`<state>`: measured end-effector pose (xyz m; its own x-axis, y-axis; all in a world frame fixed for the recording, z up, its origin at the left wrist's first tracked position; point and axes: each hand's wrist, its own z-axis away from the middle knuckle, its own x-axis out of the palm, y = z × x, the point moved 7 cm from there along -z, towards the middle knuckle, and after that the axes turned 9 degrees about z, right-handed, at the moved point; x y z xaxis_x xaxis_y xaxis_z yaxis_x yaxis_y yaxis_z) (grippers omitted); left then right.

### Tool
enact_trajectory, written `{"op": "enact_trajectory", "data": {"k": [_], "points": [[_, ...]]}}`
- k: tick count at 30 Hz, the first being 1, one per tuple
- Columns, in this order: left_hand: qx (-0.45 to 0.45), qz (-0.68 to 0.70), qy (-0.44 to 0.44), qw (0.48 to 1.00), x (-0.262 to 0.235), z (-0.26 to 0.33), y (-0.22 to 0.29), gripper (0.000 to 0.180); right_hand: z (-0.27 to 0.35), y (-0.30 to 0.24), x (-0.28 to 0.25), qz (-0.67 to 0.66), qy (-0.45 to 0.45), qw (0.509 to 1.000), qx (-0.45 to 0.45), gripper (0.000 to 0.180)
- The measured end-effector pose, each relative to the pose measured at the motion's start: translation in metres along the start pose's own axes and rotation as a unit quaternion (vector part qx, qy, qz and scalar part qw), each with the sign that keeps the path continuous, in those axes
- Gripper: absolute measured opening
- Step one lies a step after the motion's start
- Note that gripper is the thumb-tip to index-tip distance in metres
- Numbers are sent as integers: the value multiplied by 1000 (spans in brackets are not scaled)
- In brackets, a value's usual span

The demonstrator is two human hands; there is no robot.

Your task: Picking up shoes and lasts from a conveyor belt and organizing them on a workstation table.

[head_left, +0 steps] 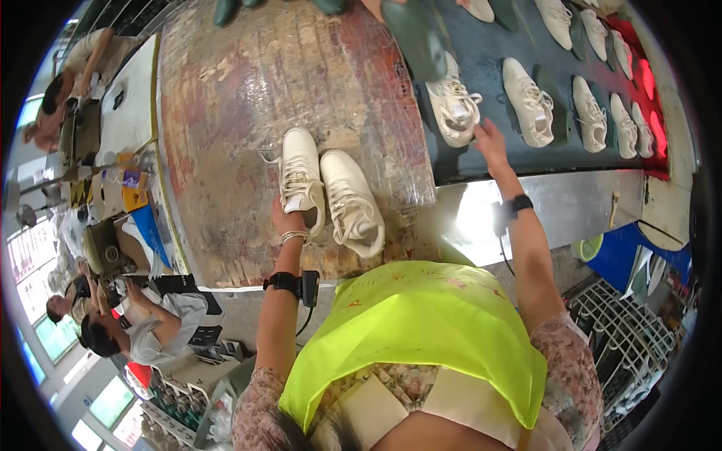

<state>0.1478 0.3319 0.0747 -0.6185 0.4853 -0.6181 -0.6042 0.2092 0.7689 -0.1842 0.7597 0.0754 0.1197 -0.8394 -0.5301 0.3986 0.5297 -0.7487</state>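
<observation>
Two cream lace-up sneakers stand side by side on the worn table (226, 150), toes pointing away from me. My left hand (288, 220) is closed at the heel of the left sneaker (299, 169), its fingers partly hidden by the shoe. The right sneaker (351, 199) of the pair stands close by, untouched. My right hand (490, 144) reaches over the dark conveyor belt (481, 161), fingers apart, at the heel of another cream sneaker (453, 105). Whether the fingertips press on that heel is hard to see.
More cream sneakers (529, 101) sit in rows on the belt, with dark green pieces (555, 105) beside them. A blurred green piece (414, 37) and another person's hand (374, 7) show at the far edge. A metal ledge (556, 207) borders the belt; a wire rack (620, 331) stands right.
</observation>
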Motion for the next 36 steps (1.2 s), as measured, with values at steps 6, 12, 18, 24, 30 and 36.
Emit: {"op": "enact_trajectory", "data": {"k": [6, 12, 18, 24, 30, 36], "points": [[15, 24, -5, 1000, -22, 2, -1, 32, 59, 5, 4, 143, 61, 978, -139, 35], [5, 128, 5, 992, -28, -13, -64, 31, 82, 54, 6, 85, 13, 996, -22, 32], [-33, 191, -9, 981, -5, -29, -89, 34, 72, 73, -6, -4, 45, 995, 92, 45], [-34, 114, 39, 992, -25, -23, -98, 38, 53, 97, 11, -158, 59, 968, 185, 55], [-9, 63, 22, 998, -29, -8, -25, 39, 42, 79, -21, -222, 58, 949, 216, 48], [-25, 41, 46, 998, -29, -2, -11, 37, 43, 43, -7, -304, -93, 925, 209, 56]]}}
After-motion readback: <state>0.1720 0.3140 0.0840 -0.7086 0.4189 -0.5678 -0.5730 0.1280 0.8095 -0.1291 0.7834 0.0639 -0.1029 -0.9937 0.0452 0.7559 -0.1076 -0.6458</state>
